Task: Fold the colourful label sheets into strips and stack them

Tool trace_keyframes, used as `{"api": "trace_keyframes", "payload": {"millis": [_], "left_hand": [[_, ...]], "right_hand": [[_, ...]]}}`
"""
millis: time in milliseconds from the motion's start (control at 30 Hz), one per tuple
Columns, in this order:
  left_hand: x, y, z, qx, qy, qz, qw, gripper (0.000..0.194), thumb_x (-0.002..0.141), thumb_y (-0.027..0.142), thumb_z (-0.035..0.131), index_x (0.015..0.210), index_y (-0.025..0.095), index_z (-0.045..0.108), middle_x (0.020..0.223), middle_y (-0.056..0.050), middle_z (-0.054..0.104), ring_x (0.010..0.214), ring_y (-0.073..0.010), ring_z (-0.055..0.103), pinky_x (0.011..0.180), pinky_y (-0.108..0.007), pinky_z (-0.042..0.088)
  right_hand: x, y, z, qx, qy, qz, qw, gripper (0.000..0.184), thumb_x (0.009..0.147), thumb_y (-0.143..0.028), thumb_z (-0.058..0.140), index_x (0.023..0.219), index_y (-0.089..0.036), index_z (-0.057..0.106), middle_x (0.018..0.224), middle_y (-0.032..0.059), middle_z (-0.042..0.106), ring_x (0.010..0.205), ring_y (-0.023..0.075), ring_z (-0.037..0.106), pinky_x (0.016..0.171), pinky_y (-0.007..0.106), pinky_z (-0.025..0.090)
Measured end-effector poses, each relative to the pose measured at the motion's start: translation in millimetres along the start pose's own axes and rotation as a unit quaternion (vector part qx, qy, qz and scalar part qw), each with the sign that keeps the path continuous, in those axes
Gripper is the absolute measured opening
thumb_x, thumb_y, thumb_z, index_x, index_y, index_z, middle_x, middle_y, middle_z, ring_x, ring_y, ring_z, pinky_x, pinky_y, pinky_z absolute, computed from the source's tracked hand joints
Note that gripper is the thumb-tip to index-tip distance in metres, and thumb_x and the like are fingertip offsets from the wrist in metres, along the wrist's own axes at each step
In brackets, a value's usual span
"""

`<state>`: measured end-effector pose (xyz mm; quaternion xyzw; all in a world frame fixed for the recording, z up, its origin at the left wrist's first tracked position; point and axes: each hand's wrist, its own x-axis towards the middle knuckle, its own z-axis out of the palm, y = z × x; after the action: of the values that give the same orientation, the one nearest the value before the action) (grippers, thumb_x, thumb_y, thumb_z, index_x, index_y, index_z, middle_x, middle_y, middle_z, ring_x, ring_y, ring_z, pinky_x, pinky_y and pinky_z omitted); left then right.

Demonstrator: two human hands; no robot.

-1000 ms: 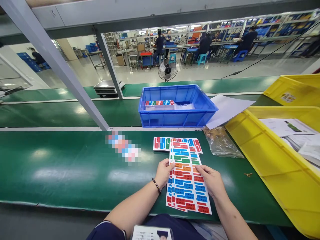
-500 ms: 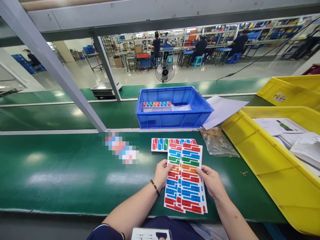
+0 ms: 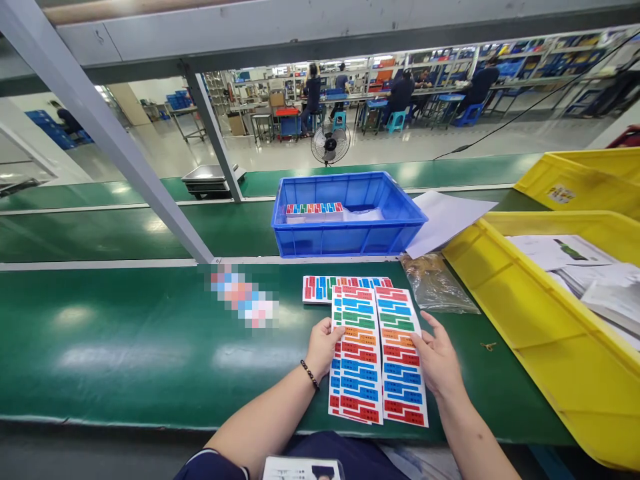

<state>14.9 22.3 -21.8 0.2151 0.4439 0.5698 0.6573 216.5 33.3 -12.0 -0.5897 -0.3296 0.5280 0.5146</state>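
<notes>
My left hand (image 3: 320,348) pinches a few overlapping label sheets (image 3: 358,373) by their left edge, thumb on top. They are printed with red, blue, green and orange blocks. At its right edge, another label sheet (image 3: 403,380) of the same print lies under the thumb of my right hand (image 3: 443,363), whose index finger is stretched out; its other fingers are partly hidden. A narrow gap separates the two groups near the top. Just behind them, partly covered, a stack of label sheets (image 3: 315,291) rests on the green work surface (image 3: 150,360).
A blue bin (image 3: 350,240) with more printed sheets stands behind. To the right are a yellow bin (image 3: 530,333) of papers, a clear plastic bag (image 3: 443,287) and a white paper (image 3: 445,217). A slanted metal post (image 3: 135,160) rises at left. Co-workers sit far back.
My right hand has moved right, drawing a label sheet away from the others. The sheets in my left hand now overlap more closely. The bins and stack have stayed put.
</notes>
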Motion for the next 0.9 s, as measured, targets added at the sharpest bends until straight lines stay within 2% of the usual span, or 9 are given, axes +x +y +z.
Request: {"api": "trace_keyframes", "payload": {"millis": [67,167,333,467,600,667,733,833,900], "left_hand": [[0,1,0.8,-0.005,-0.002,-0.001,1.0,0.041,0.044,0.041,0.079,0.064,0.015,0.055,0.059,-0.001,0.065,0.056,-0.0168,0.062,0.062,-0.031,0.049],[-2,1,2.6,-0.014,-0.013,-0.002,1.0,0.041,0.045,0.04,0.079,0.065,0.015,0.055,0.058,-0.001,0.065,0.055,-0.0158,0.061,0.062,-0.03,0.048],[-4,-2,4.0,-0.003,-0.026,-0.004,1.0,0.039,0.046,0.039,0.079,0.062,0.015,0.053,0.059,-0.001,0.064,0.052,-0.0138,0.059,0.058,-0.028,0.047],[-3,-1,0.9,-0.004,-0.015,0.002,1.0,0.04,0.047,0.041,0.078,0.061,0.015,0.051,0.057,0.001,0.063,0.051,-0.013,0.058,0.056,-0.027,0.046],[-1,4,-1.4,-0.028,-0.02,-0.004,0.999,0.04,0.049,0.041,0.077,0.067,0.016,0.052,0.063,0.0,0.065,0.056,-0.0147,0.06,0.06,-0.029,0.047],[0,4,-0.5,-0.032,-0.017,-0.008,0.999,0.04,0.052,0.044,0.075,0.067,0.016,0.052,0.062,0.0,0.064,0.056,-0.0147,0.06,0.061,-0.029,0.047],[0,3,1.1,-0.029,-0.012,-0.006,0.999,0.04,0.053,0.048,0.073,0.064,0.016,0.051,0.058,0.001,0.062,0.054,-0.014,0.059,0.06,-0.028,0.046],[0,-2,3.4,-0.014,-0.014,-0.007,1.0,0.042,0.051,0.048,0.074,0.06,0.016,0.048,0.054,0.002,0.06,0.05,-0.0123,0.056,0.056,-0.026,0.045],[-1,-5,4.4,0.002,-0.013,-0.003,1.0,0.042,0.05,0.048,0.075,0.057,0.016,0.047,0.052,0.003,0.059,0.048,-0.0107,0.054,0.054,-0.025,0.043]], "right_hand": [[2,-2,-6,-0.058,0.017,0.0,0.998,0.053,0.059,-0.042,0.063,0.108,-0.024,0.055,0.074,0.0031,0.071,0.06,0.0234,0.066,0.052,0.034,0.051],[2,0,-5,-0.133,-0.002,0.012,0.991,0.028,0.056,-0.042,0.063,0.072,-0.018,0.065,0.059,0.0038,0.068,0.052,0.0223,0.063,0.049,0.032,0.049],[-9,10,19,-0.147,-0.066,-0.003,0.987,0.024,0.054,-0.04,0.07,0.054,-0.018,0.061,0.056,0.0014,0.066,0.052,0.0192,0.06,0.051,0.028,0.047],[-9,9,19,-0.131,-0.075,0.003,0.989,0.028,0.055,-0.044,0.069,0.055,-0.019,0.056,0.05,0.0003,0.063,0.049,0.0198,0.06,0.048,0.03,0.047],[3,-1,-4,-0.077,-0.092,0.027,0.992,0.042,0.054,-0.042,0.068,0.089,-0.021,0.059,0.072,0.0041,0.069,0.064,0.0253,0.065,0.059,0.037,0.05],[7,-5,-13,-0.127,-0.045,-0.003,0.991,0.062,0.055,-0.038,0.067,0.113,-0.022,0.05,0.087,0.0064,0.068,0.076,0.0274,0.065,0.068,0.041,0.05],[6,-7,-14,-0.226,0.052,-0.083,0.969,0.069,0.058,-0.039,0.063,0.122,-0.02,0.044,0.103,0.0112,0.062,0.092,0.0309,0.06,0.08,0.046,0.045],[-4,-7,-1,-0.314,0.126,-0.208,0.918,0.05,0.062,-0.044,0.059,0.104,-0.018,0.058,0.11,0.0134,0.056,0.105,0.0319,0.051,0.09,0.046,0.037],[-13,-4,15,-0.297,0.049,-0.19,0.935,0.035,0.061,-0.049,0.06,0.08,-0.02,0.064,0.09,0.0099,0.063,0.087,0.0279,0.058,0.079,0.04,0.044]]}}
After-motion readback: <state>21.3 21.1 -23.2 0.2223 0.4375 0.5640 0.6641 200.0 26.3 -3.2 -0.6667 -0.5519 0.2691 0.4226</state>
